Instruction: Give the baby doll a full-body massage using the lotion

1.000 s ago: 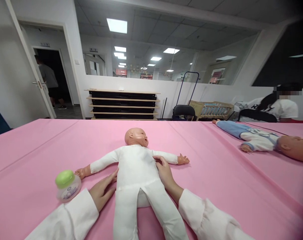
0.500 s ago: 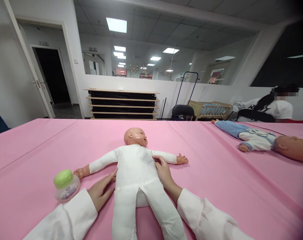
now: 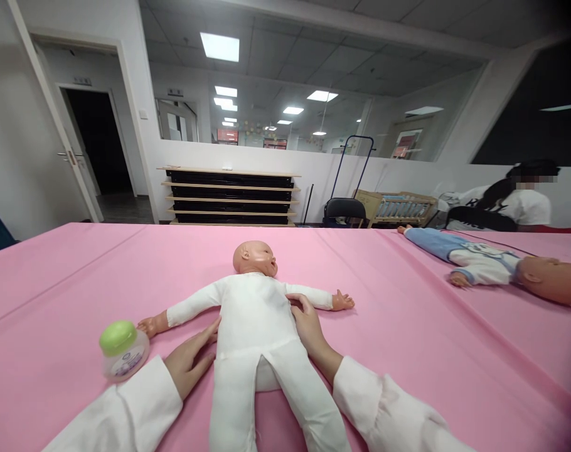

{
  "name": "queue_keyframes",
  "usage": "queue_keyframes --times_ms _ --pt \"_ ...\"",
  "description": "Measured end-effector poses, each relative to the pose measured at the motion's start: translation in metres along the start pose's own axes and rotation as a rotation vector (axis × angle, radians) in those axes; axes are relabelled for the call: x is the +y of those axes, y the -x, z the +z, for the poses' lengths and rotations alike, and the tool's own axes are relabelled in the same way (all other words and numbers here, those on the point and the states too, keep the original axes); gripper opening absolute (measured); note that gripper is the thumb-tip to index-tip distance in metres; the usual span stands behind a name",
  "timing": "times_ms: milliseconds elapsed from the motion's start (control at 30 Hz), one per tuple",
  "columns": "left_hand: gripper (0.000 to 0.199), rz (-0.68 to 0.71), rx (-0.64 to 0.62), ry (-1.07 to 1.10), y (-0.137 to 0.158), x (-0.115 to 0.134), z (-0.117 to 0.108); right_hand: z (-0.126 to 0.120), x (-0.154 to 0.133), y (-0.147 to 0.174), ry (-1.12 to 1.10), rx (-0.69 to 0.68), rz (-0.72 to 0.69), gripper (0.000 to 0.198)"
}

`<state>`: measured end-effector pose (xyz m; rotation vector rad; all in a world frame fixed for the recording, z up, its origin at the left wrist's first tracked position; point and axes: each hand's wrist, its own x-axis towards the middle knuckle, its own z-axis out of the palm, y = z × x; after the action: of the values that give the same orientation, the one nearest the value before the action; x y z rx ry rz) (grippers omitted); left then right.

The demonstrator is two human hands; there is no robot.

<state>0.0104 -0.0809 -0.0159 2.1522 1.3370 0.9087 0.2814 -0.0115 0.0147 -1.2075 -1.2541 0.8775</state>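
Note:
A baby doll (image 3: 255, 314) with a white cloth body lies on its back in front of me, arms spread and head turned to the right. My left hand (image 3: 191, 361) rests against its left-hand side, fingers stretched out and apart from the thumb. On the other side, my right hand (image 3: 310, 323) touches the doll's flank below the armpit with slightly bent fingers; the thumb side is partly tucked out of sight. Neither hand wraps round the doll. A clear jar with a green lid (image 3: 123, 351) stands beside my left forearm, close to the doll's hand.
A pink cloth (image 3: 398, 351) covers the table. At the right lies a second doll in blue and white clothes (image 3: 478, 257). Beyond the table are a black chair (image 3: 346, 210), a wooden crib (image 3: 401, 207), a stacked shelf (image 3: 231, 198) and a seated person (image 3: 530, 204).

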Motion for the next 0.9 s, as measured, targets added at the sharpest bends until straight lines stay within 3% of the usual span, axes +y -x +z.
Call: queue_keyframes --times_ms 900 --pt "0.055 0.008 0.001 -0.003 0.0005 -0.0005 0.0 -0.0001 -0.0016 0.001 0.004 -0.008 0.008 0.03"
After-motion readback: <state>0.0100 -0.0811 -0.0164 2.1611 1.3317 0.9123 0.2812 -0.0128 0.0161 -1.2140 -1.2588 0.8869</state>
